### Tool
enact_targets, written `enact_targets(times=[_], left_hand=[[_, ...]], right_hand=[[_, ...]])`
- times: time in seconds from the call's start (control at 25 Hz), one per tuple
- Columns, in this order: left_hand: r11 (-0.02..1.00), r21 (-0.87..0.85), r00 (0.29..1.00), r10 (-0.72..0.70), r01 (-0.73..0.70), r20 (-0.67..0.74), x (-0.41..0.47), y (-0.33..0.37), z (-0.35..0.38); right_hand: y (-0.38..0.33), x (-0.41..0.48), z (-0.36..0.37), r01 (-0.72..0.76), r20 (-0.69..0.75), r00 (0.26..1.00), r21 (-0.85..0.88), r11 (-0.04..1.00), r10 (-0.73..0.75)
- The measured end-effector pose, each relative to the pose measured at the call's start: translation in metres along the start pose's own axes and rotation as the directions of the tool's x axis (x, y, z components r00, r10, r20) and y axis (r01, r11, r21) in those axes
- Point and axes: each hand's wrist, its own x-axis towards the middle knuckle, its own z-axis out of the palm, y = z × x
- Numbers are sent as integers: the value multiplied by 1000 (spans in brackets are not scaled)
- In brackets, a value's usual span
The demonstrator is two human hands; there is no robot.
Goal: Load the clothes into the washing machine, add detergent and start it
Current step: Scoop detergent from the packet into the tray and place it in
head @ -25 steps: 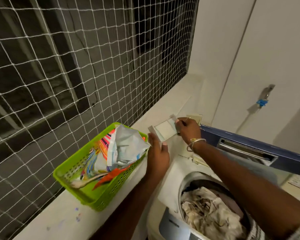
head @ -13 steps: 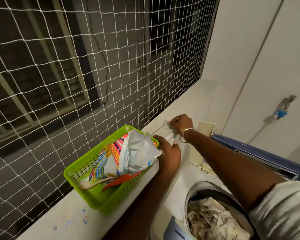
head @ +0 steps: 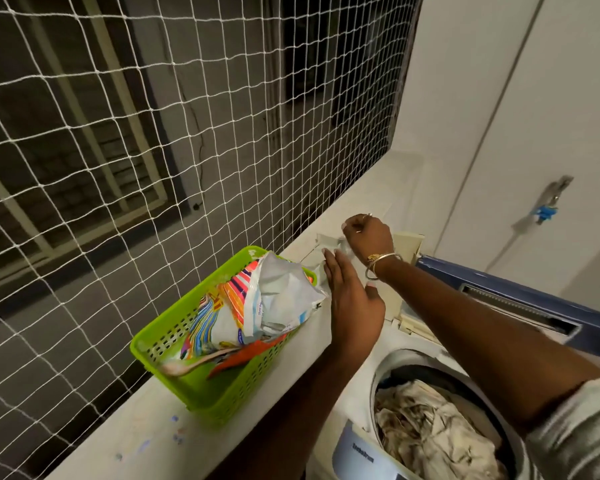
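Observation:
The top-loading washing machine (head: 357, 455) stands at the lower right with its blue lid (head: 520, 299) raised. Crumpled cream clothes (head: 426, 434) fill the drum. On the white ledge (head: 146, 434), a green basket (head: 167, 344) holds an opened, colourful detergent packet (head: 274, 299). A small white tray (head: 328, 240) lies on the ledge beyond the basket. My right hand (head: 369, 237) is curled over the tray's right end and seems to pinch it; the contact is partly hidden. My left hand (head: 352, 303) hovers with straight fingers between the packet and the tray, holding nothing.
A white rope net (head: 153, 150) covers the window opening along the ledge on the left. A tap with a blue fitting (head: 545, 212) sticks out of the white wall at the right. A pale spoon (head: 187, 367) lies in the basket.
My right hand has carried the white tray away from the machine and down to the ledge. My left hand let go of the tray and now has straight fingers.

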Motion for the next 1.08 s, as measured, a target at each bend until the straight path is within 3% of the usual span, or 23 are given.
enact_targets(times=[0.16, 0.4, 0.56, 0.8, 0.92, 1.08], left_hand=[[995, -81, 995, 64, -57, 81, -3, 11, -7], [981, -185, 995, 76, -62, 68, -10, 33, -29], [959, -260, 989, 135, -117, 52, -32, 55, -53], [901, -264, 938, 345, -343, -41, -65, 96, -114], [898, -253, 930, 324, -360, -172, -59, 101, -168], [939, -286, 971, 140, -192, -193, -40, 69, -223]], right_hand=[[0, -25, -20, -42, -102, 993, 162, 986, 60], [4, -78, -56, -97, -84, 987, 375, 922, 139], [-5, -108, -74, -49, -77, 993, 412, 910, 89], [-38, -159, -83, 96, -15, 995, 451, 887, -100], [-63, -172, -74, 243, -10, 966, 356, 902, -257], [-104, -186, -68, 448, 63, 891, 49, 893, -450]])
